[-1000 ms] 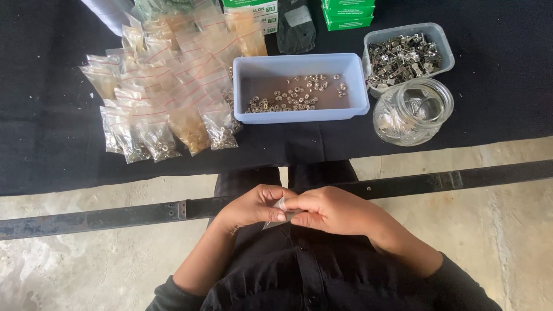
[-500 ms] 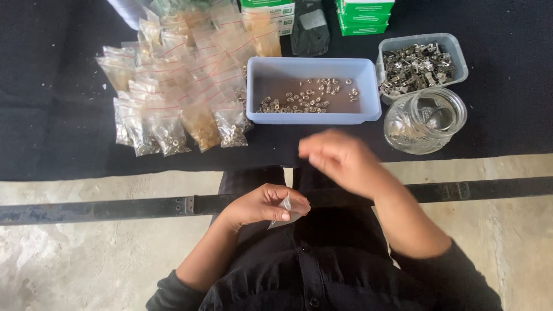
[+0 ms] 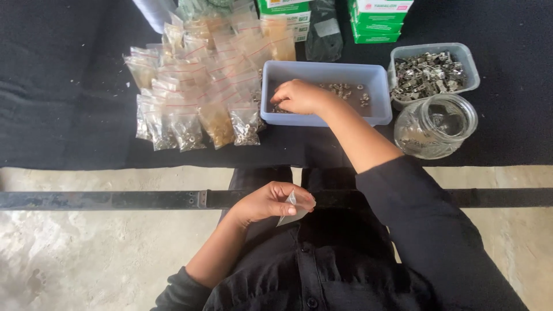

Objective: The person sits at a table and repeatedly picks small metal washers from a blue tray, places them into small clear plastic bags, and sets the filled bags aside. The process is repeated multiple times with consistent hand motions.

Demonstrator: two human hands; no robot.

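Fingers of the left hand [image 3: 268,201]: curled and pinched on one small clear plastic bag [image 3: 292,211], held close to the body, just above the lap and a dark metal bar [image 3: 115,199] that ran across the view.
Left arm: bent, with the forearm rising from the lower left and a dark sleeve at the elbow.
Small clear bag: one, nearly flat, with its corner pointing up between thumb and fingertips.
Fingers of the right hand [image 3: 299,96]: bent downward and bunched inside the blue tray [image 3: 377,98], fingertips among the small metal parts [image 3: 345,90]; whether they gripped any piece could not be told.
Right arm: stretched forward from the lower right, forearm bare, dark sleeve pushed up above the elbow.
Blue tray: one, rectangular, on a black cloth [image 3: 57,86], with a thin scatter of metal parts, too many and too small to count.
Glass jar [image 3: 436,125]: one, round and clear, just right of the tray, with a few metal pieces inside.
Grey tub [image 3: 433,71]: one, behind the jar, heaped with larger metal pieces.
Filled bags [image 3: 196,80]: a spread of well over a dozen small clear bags left of the tray, overlapping, so no exact count.
Green boxes [image 3: 377,20]: two stacks at the far edge.
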